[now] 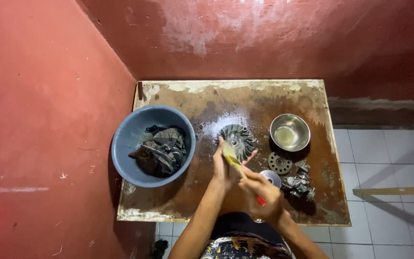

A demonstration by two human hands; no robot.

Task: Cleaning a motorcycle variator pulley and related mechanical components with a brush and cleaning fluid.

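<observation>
A round finned metal part (238, 135) lies on the stained wooden table (178, 192), with white powder spread around it. My left hand (222, 168) rests on its near edge, fingers spread. My right hand (260, 192) grips a paintbrush with a red handle (260, 200), its yellowish bristles (229, 153) laid against the finned part.
A blue plastic basin (130, 136) with dark greasy engine parts stands at the table's left. A steel bowl (290, 132) with pale liquid is at the back right. A toothed disc (280, 163), a small metal cup (270, 177) and a carburettor-like part (299, 184) lie right. Red walls enclose the corner; white floor tiles lie right.
</observation>
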